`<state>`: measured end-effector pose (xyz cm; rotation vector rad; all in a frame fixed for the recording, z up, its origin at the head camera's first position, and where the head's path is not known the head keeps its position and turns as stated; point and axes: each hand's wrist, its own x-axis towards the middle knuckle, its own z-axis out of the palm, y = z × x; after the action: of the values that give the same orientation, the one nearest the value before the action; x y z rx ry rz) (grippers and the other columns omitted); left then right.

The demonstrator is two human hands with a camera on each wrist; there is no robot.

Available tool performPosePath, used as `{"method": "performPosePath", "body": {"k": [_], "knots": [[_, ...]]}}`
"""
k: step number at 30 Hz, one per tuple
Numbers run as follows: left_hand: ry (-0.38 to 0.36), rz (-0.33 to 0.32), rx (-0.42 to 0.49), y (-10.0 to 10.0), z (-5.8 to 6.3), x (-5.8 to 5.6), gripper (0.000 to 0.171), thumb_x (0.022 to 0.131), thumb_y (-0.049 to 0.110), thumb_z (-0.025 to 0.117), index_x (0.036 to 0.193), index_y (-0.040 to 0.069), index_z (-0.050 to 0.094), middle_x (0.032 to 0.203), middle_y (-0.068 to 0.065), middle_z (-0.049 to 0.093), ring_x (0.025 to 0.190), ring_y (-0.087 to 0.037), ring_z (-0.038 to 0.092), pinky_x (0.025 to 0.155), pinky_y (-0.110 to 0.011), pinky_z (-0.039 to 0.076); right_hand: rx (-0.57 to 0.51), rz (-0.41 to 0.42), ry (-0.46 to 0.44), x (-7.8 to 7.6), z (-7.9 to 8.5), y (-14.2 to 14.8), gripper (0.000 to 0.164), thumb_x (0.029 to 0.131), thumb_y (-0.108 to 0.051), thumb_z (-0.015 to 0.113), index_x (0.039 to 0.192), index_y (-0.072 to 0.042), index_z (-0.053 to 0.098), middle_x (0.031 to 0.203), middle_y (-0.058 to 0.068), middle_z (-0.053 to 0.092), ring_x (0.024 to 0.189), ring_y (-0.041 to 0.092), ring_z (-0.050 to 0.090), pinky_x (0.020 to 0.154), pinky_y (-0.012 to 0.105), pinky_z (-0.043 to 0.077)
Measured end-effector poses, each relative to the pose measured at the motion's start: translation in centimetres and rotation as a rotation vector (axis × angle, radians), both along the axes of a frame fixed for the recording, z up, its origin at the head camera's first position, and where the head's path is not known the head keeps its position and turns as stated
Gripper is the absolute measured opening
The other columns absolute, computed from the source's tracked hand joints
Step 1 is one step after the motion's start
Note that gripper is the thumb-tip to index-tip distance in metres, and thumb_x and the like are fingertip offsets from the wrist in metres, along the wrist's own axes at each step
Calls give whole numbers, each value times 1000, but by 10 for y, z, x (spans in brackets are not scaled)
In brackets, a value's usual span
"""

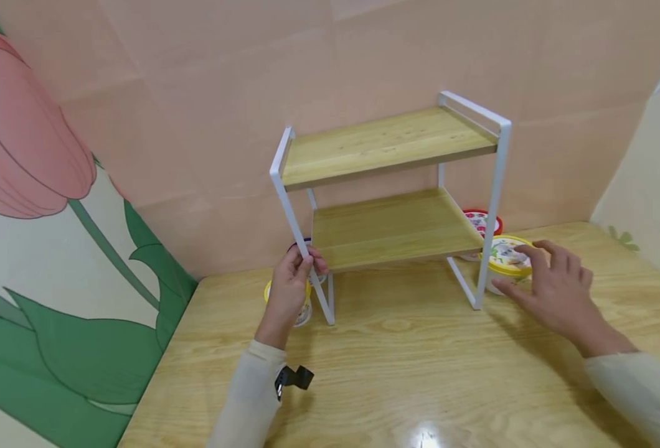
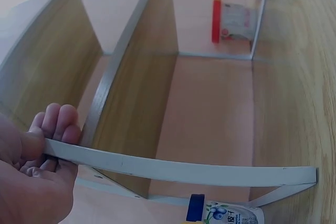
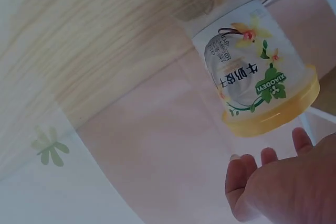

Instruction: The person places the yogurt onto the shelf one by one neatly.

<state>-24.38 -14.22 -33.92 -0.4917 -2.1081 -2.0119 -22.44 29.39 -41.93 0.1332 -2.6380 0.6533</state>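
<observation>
Worktop: pale wood-grain surface, bright light reflection towards the front. Rear wall: peach covering, faint creases visible. Left wall: white ground bearing large printed pink tulip, green stems and leaves. Right wall: cream, small green leaf motif just above worktop level.

Holding the left forearm angled from between six and seven o'clock in the head view toward one, and gripping with the left hand at seven o'clock, with left thumb and left fingers curled. Holding the right forearm angled from four o'clock toward ten, with the right hand back-uppermost near three-thirty, with right fingers loosely bent and right thumb apart.
</observation>
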Motion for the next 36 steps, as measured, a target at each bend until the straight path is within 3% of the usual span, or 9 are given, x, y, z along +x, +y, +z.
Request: {"method": "performPosePath", "body": {"k": [10,15,23,36], "knots": [[7,-15,-21,-2,-3,-2,19,105,8,41,108,-3,57,90,-5,67,86,-14,67,94,-44,55,41,-121,-80,-19,0,3,97,86,-68,61,148,-1,27,146,38,25,130,60,18,87,73,16],[4,-24,-35,0,-3,-1,20,106,7,41,109,-4,57,94,-13,68,86,-14,67,91,-35,57,61,-154,-108,-20,0,5,101,87,-71,56,144,8,28,137,41,31,125,61,22,87,73,16],[16,-13,-47,-1,-2,-1,21,106,6,39,109,-3,57,97,-22,66,87,-15,66,92,-33,56,83,-161,-143,-20,3,2,108,88,-72,53,146,13,22,135,43,32,123,62,24,87,71,18],[4,0,-49,-4,-2,-1,20,106,6,40,108,-3,57,93,-12,68,87,-14,67,90,-32,57,102,-158,-126,-22,-1,0,105,87,-73,53,143,12,28,134,43,36,119,62,28,85,70,20]]}}
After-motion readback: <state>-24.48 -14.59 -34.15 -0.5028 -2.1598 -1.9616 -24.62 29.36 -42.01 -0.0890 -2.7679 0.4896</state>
